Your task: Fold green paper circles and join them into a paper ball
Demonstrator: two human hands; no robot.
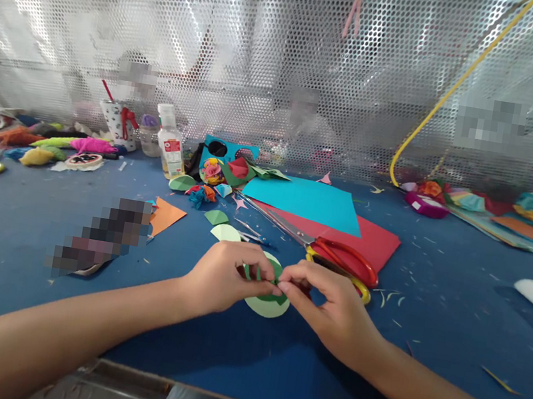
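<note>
My left hand point(234, 275) and my right hand point(326, 300) meet in front of me, thumbs and forefingers pinched on a dark green paper piece point(275, 295). Below it shows a pale green paper disc point(267, 307), partly covered by my fingers. I cannot tell whether the two papers are joined. Just beyond my left hand lie a pale green paper piece point(225, 232) and a darker green one point(216, 218). Scissors with red and yellow handles point(345, 259) rest past my right hand, their blades pointing away to the left.
Blue card point(307, 199) and red card point(381, 241) lie behind the scissors. A glue bottle point(171, 144) and a patterned cup point(115, 122) stand at back left. Orange paper point(166, 217) is left of my hands. A perforated metal screen point(249, 55) closes off the far side.
</note>
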